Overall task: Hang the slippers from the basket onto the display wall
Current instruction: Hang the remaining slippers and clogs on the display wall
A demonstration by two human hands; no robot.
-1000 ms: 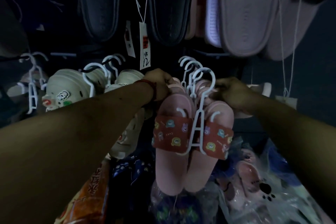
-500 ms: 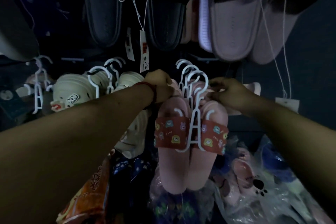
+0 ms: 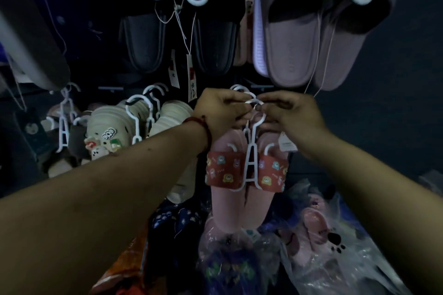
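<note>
Pink rubber slippers with red cartoon-print straps (image 3: pixel 229 208) hang 6 o'clock below fingers (image 3: pixel 275 101), long axis vertical; left hand (image 3: pixel 219 112), right hand (image 3: pixel 291 116) pinch white plastic hanger hook (image 3: pixel 254 102) from 9 and 3 o'clock, equally near

Black slippers (image 3: pixel 177 38) and mauve slippers (image 3: pixel 299 43) hang close overhead. Cream clogs (image 3: pixel 112 124) block the left; the display wall (image 3: pixel 395 103), bare at right, leaves room.

I log one head-worn wide-angle view only, facing forward, close up against the display wall (image 3: pixel 407 93).
</note>
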